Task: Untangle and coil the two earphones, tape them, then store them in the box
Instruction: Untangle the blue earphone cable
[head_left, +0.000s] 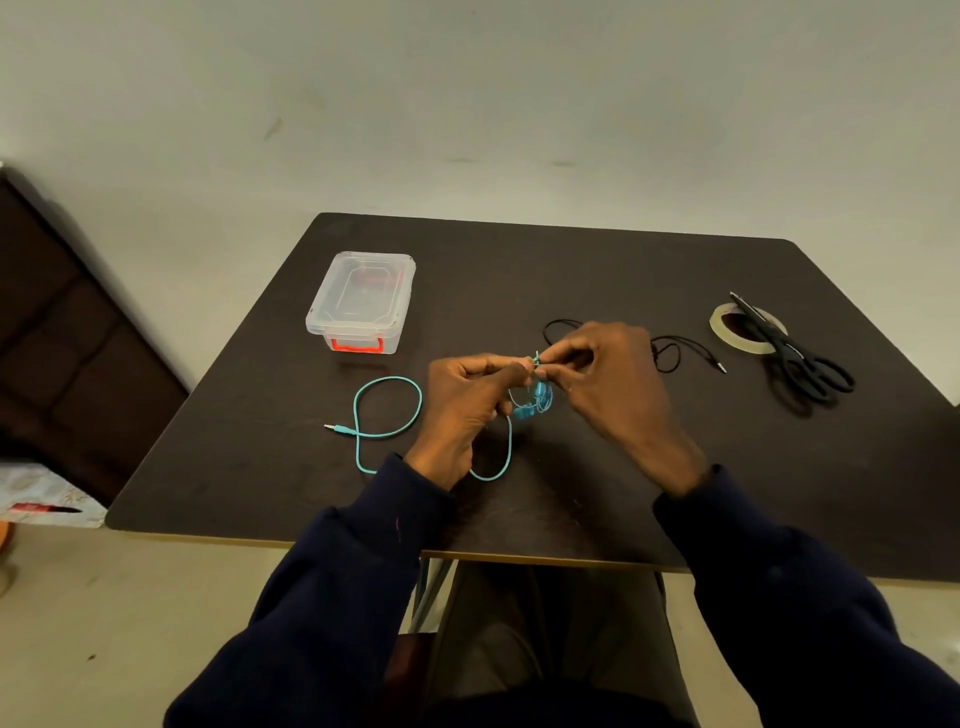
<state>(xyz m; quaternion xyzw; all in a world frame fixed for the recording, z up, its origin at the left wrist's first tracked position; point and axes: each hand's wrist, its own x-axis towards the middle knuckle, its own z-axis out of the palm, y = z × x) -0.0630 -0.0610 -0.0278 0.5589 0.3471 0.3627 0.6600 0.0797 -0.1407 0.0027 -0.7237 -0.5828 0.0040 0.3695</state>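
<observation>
A teal earphone (387, 434) lies looped on the dark table (571, 260), its plug pointing left. Its upper end, with the blue earbuds hanging below, is pinched between my left hand (470, 402) and my right hand (608, 379), fingertips nearly touching above the table's middle. A black earphone (675, 353) lies behind my right hand, partly hidden by it, its plug to the right. A clear plastic box (361, 301) with a closed lid and a red latch stands at the back left. A roll of tape (745, 330) lies at the right.
Black scissors (800, 358) lie across the tape roll and toward the right edge. A dark wooden cabinet (62, 332) stands left of the table. The near table edge runs just in front of my sleeves.
</observation>
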